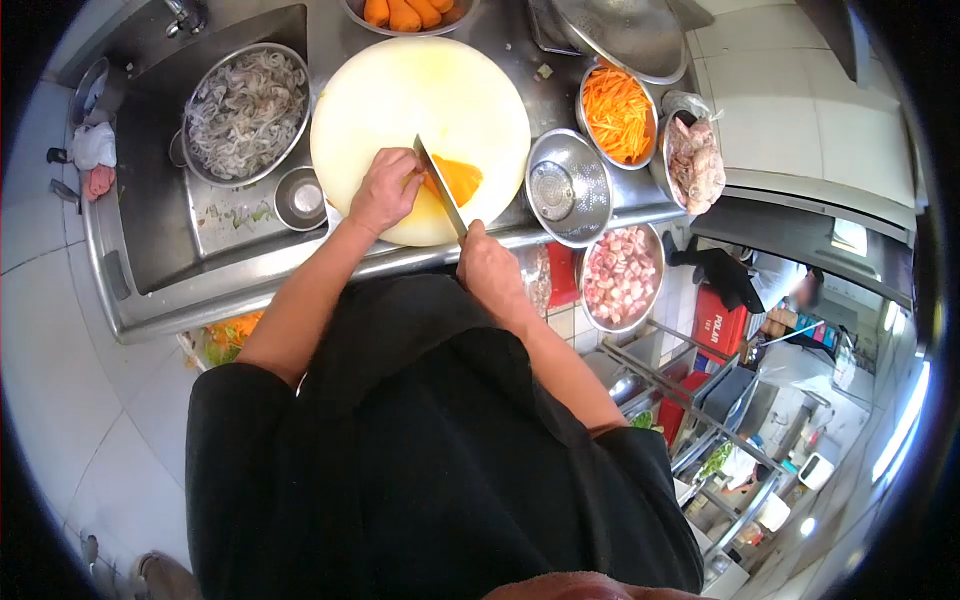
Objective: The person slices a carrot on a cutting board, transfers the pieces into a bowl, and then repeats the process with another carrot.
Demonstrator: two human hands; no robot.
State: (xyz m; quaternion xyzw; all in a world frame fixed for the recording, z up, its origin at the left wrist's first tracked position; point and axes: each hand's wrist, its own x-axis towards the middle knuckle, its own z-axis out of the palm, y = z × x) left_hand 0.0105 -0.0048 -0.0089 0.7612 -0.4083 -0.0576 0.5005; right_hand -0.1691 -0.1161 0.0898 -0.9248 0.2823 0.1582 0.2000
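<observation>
A knife (441,187) is gripped by its handle in my right hand (490,266), its blade angled across a round pale cutting board (420,85). My left hand (387,188) is closed at the left side of the blade, its curled fingertips pressing on a piece of carrot that they mostly hide. Sliced carrot (459,181) lies fanned out on the board just right of the blade.
A steel colander (568,188) stands right of the board, near a bowl of carrot strips (617,115) and bagged meat (695,160). Cubed meat (622,275) fills a lower bowl. Left, the sink (150,230) holds a pan of greyish strips (247,115). Whole carrots (405,14) sit behind.
</observation>
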